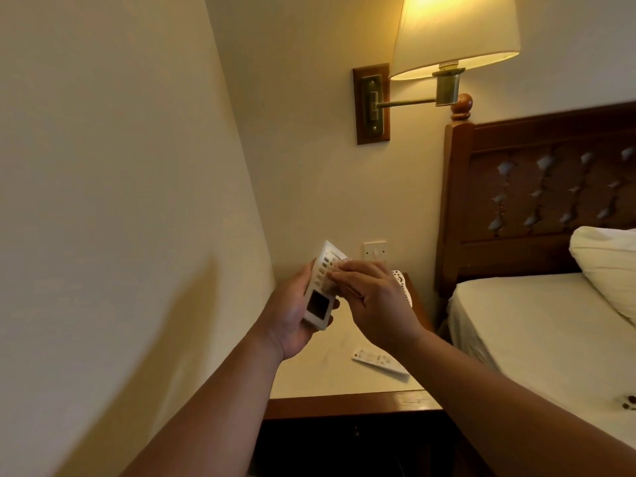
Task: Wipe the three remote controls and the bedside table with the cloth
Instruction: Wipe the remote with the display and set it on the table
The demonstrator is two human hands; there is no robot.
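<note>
Above the bedside table (309, 383), my left hand (292, 315) is wrapped around a white air-conditioner remote (321, 287), display end toward me. My right hand (371, 297) has its fingers bunched on a small cloth (333, 286), pressing it onto the buttons. Beyond my hands: a second white remote (380, 362) lies flat on the tabletop, a third (403, 287) sits near the back edge, mostly hidden. My read: first remote in progress. Can't tell whether the other two are wiped. Tabletop likely left for last. Lamp (454, 36) lit overhead, bed (537, 325) just beside.

Warm, dim light from wall lamp (454, 32); soft, wide-angle-warped edges.
</note>
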